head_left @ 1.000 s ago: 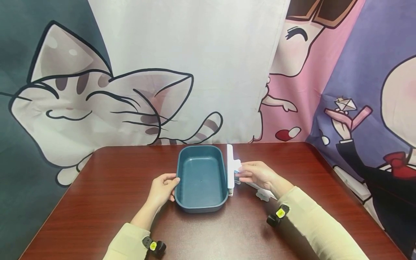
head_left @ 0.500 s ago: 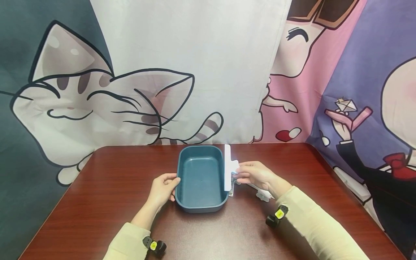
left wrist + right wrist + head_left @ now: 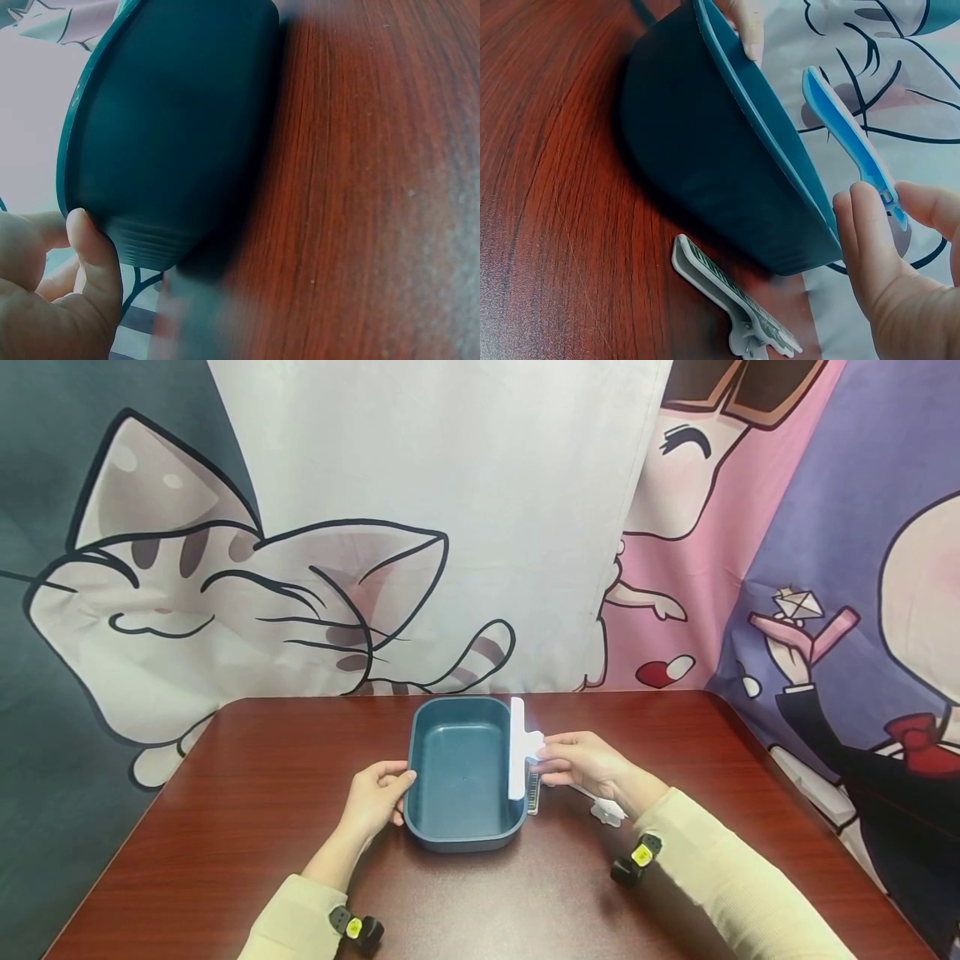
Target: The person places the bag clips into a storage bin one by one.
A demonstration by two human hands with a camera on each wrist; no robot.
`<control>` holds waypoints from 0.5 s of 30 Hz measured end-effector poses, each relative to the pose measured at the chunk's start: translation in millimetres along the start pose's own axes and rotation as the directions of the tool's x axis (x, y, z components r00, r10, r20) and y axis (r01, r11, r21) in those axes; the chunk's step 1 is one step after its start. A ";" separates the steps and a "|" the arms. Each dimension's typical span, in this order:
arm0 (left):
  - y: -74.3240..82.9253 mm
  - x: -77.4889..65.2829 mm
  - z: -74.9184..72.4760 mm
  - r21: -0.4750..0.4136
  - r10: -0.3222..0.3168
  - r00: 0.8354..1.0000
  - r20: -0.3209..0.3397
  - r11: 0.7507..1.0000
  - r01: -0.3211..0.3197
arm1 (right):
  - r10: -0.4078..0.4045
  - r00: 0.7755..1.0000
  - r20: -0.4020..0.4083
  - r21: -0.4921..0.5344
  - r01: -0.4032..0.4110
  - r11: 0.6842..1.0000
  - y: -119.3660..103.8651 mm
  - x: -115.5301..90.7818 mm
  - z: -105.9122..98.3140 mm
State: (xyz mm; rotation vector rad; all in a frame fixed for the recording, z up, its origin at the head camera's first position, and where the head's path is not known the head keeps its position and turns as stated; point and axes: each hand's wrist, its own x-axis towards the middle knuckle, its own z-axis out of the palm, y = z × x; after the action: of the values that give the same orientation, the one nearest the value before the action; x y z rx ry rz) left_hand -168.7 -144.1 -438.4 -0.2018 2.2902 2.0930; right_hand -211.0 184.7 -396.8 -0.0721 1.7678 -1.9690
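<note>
A teal plastic bin (image 3: 463, 777) stands on the table. My left hand (image 3: 375, 793) grips its left rim, thumb on the edge and the other fingers against the outside wall. On the opposite side my right hand (image 3: 592, 764) pinches a white and light blue bag clip (image 3: 517, 752) by its handle end. The clip's long bar overlaps the right rim in the head view; from the right wrist, this clip (image 3: 847, 131) appears raised above the rim, over the bin's mouth. Inside the bin only bare floor shows.
Beside the bin's right wall lies a second clip with a dark printed pattern (image 3: 727, 289). Another white clip (image 3: 607, 811) lies partly hidden beneath my right wrist. Behind the reddish-brown wooden table (image 3: 300, 727) hangs a cartoon-printed cloth (image 3: 465, 527).
My right hand has carried the bag clip a little leftward, from beside the bin to over its right rim, uncovering more of the patterned clip. My left hand and the bin have stayed put.
</note>
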 end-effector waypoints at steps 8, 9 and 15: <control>0.0 -0.1 -0.1 0.001 0.007 1.000 -0.002 1.000 -0.007 | 0.018 1.000 -0.010 -0.044 -0.018 0.999 -2.6 1.2 3.3; 0.0 -0.1 -0.1 0.001 0.007 1.000 -0.002 1.000 -0.007 | 0.020 1.000 -0.008 -0.044 -0.020 0.999 -2.8 1.6 3.7; -0.1 0.3 0.1 0.000 0.006 1.000 0.000 1.000 -0.006 | 0.023 1.000 0.000 -0.048 -0.023 0.999 -4.3 5.6 7.7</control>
State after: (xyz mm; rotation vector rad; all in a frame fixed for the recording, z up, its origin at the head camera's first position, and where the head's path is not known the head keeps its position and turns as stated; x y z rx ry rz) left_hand -169.0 -144.0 -438.6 -0.1953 2.2937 2.0963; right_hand -214.6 175.6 -393.0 -0.0682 1.8078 -1.9109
